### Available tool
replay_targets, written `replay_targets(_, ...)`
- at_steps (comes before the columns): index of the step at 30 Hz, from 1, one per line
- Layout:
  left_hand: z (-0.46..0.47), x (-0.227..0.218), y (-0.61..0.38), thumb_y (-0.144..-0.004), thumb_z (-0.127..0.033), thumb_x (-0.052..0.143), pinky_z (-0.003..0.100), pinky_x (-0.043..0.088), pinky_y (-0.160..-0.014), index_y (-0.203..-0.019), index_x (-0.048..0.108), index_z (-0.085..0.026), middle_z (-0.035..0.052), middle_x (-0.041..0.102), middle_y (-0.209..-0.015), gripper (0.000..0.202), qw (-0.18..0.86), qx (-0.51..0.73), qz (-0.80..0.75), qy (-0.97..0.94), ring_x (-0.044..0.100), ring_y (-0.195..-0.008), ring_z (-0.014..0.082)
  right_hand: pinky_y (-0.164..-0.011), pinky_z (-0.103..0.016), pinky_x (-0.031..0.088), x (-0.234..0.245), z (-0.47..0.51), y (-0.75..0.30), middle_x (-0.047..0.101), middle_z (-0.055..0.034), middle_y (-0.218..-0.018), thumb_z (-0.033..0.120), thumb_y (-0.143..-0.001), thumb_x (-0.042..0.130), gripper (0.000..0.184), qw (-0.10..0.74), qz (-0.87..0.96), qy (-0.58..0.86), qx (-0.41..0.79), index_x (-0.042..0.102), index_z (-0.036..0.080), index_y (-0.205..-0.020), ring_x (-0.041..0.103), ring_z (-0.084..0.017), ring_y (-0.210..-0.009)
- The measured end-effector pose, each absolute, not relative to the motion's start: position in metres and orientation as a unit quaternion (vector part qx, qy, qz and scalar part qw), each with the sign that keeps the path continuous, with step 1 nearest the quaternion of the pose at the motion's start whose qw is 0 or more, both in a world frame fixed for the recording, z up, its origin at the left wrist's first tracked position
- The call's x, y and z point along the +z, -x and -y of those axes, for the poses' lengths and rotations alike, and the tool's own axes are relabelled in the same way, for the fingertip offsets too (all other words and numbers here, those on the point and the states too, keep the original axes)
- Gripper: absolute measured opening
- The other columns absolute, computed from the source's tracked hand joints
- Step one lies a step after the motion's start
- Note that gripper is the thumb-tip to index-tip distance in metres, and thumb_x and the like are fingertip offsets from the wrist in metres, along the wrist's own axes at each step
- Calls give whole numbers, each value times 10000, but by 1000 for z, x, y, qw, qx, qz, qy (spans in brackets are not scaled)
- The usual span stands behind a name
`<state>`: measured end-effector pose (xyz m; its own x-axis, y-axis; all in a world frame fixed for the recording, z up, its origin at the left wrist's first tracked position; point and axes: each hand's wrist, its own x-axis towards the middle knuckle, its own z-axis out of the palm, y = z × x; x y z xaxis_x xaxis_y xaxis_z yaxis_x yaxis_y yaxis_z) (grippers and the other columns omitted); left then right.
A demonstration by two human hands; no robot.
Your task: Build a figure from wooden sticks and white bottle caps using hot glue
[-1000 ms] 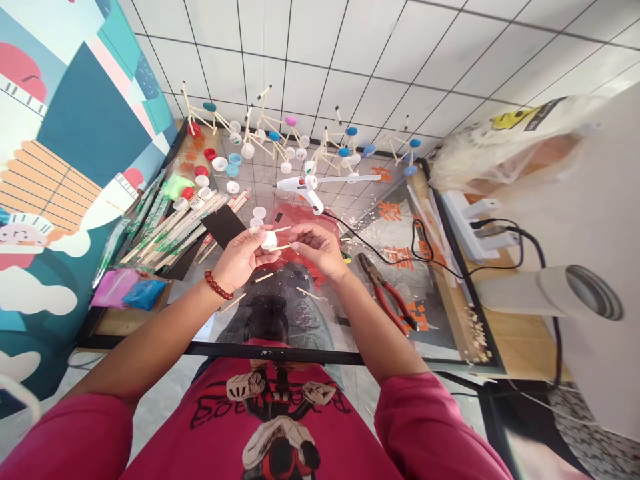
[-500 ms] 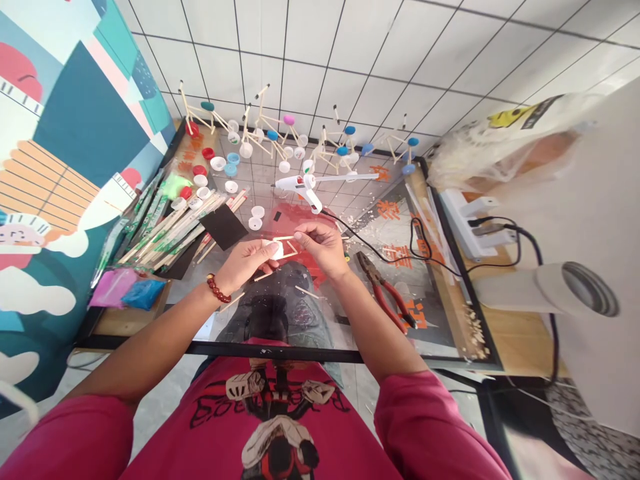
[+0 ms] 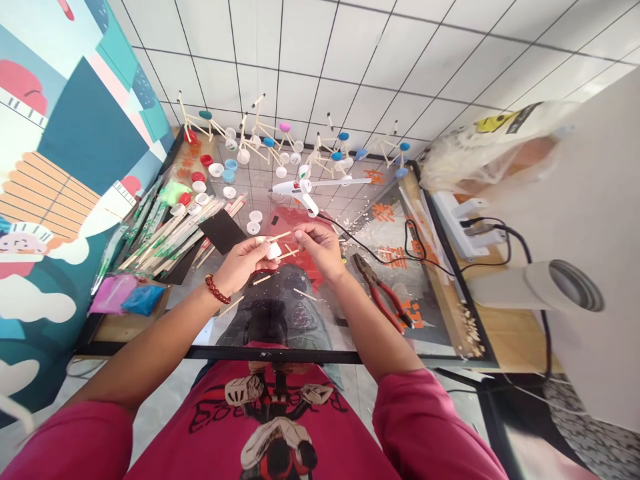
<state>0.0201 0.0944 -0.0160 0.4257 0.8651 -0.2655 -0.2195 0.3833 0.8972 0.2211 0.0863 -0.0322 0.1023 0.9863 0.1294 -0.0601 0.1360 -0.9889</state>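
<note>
My left hand [image 3: 241, 264], with a red bead bracelet on the wrist, is closed on a white bottle cap [image 3: 273, 251] above the glass table. Short wooden sticks reach rightward from the cap: an upper stick [image 3: 281, 236] and a lower stick [image 3: 287, 255] with a small piece crossing it. My right hand [image 3: 323, 250] is pinched at the upper stick's right end; the exact contact is partly hidden by the fingers. Below the hands, a few loose wooden sticks [image 3: 261, 280] lie on the glass.
A white glue gun [image 3: 300, 192] lies beyond my hands, its black cord running right. Red-handled pliers [image 3: 383, 293] rest at right. Bundled sticks [image 3: 175, 237], a black sheet [image 3: 223, 232] and bottle caps [image 3: 216, 170] are at left. Stick figures [image 3: 320, 150] line the back edge.
The cap and its sticks have turned slightly in my left hand, and the upper stick now slants up to the right. My right hand stays at its end. The camera view has shifted a little.
</note>
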Motion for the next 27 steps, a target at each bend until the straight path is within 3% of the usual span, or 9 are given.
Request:
replay_targets(7, -99, -18, -21, -731, -338, 858, 316, 630, -752, -1098, 727, -162, 67, 760, -944, 428, 754, 394, -382, -362, 747, -798, 184, -624, -262, 462, -30, -88, -224, 635, 17, -712, 620, -726, 779, 436, 571, 469, 496, 456, 701, 202, -824, 499, -100, -596)
replay_targets(14, -100, -16, -20, -711, -336, 872, 329, 630, -797, -964, 759, -130, 73, 752, -898, 345, 768, 404, -367, -336, 740, -849, 197, -618, -255, 434, -31, -88, -222, 612, 28, -714, 626, -726, 768, 462, 540, 485, 507, 466, 702, 196, -883, 490, -98, -608)
replay_targets(21, -100, -17, -20, -717, -345, 859, 273, 610, -614, -997, 753, -110, 101, 745, -935, 380, 773, 375, -366, -358, 703, -700, 161, -674, -263, 466, -31, -85, -218, 680, 1, -770, 593, -712, 797, 430, 529, 499, 495, 476, 727, 193, -852, 547, -115, -668)
replay_targets(27, -99, -15, -19, -707, -410, 861, 256, 597, -642, -1044, 756, -113, 121, 745, -1019, 461, 773, 361, -357, -380, 693, -733, 148, -711, -273, 474, -32, -83, -217, 674, 5, -714, 565, -760, 777, 381, 516, 530, 497, 453, 743, 187, -786, 556, -122, -676)
